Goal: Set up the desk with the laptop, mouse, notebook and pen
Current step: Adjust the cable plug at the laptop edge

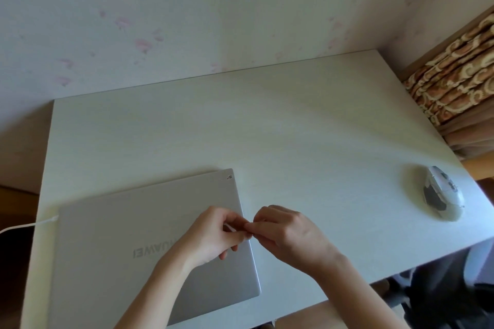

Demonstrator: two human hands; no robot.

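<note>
The laptop [149,243] lies closed, lid up, at the lower left of the frame on the white worktop [267,128]. Its maker's lettering reads upside down from the wearer's side, so the hinge edge probably faces the person and the machine would need turning before it opens toward them; this is a judgement from the lettering only. A white cable [29,224] runs in from the left edge of the frame and meets the laptop's left side, which may explain why it sits so close to that end of the worktop. The mouse [442,195] rests at the right of the frame, near the worktop's right edge and well apart from the laptop, where a right hand would naturally reach it. Both hands meet above the laptop's right edge, lower centre of the frame. The left hand [213,238] has its fingers curled, and the right hand [283,232] likewise; their fingertips come together on something small and pale. Whether that is a true grip on an object, and what the object is, cannot be told at this size. No notebook or pen is visible anywhere in view. Judged from this layout, the setup is in an early stage: two of the four items are on the worktop, and the laptop is not yet opened. A patterned curtain [454,75] hangs at the upper right, clear of the work.
</note>
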